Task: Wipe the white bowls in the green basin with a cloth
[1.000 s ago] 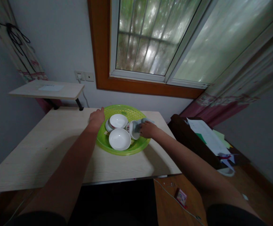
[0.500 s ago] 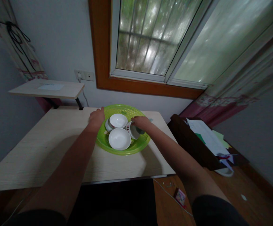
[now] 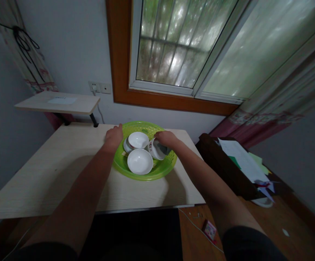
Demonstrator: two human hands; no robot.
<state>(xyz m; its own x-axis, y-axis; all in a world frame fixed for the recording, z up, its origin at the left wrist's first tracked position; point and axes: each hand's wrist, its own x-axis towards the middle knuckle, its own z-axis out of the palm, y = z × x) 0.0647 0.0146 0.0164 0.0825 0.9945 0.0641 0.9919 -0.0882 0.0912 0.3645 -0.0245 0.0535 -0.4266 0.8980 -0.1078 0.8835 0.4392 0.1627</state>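
Note:
A round green plastic basket (image 3: 145, 177) with a perforated wall rests on the wooden table, holding several white bowls. My left hand (image 3: 114, 135) is closed on the basket's left rim. At the basket's right side, my right hand (image 3: 166, 139) grips the edge of a tilted bowl (image 3: 153, 148) with a red pattern on its outside. In front lies an upright white bowl (image 3: 140, 162). Behind it another white bowl (image 3: 138, 140) leans against a partly hidden white dish (image 3: 126, 145). My right fingertips are partly hidden by the bowl's edge.
The table (image 3: 73, 159) carries a raised shelf (image 3: 57, 102) at its back left. A window (image 3: 179, 47) is behind the table. To the right stands a dark box (image 3: 224, 165) with papers. A cable (image 3: 198, 230) and a small pink box (image 3: 209, 231) lie on the floor.
The view has shifted slightly, so everything sits a little further right. The bowl in my right hand has turned slightly within the basket. My left hand keeps its hold on the rim.

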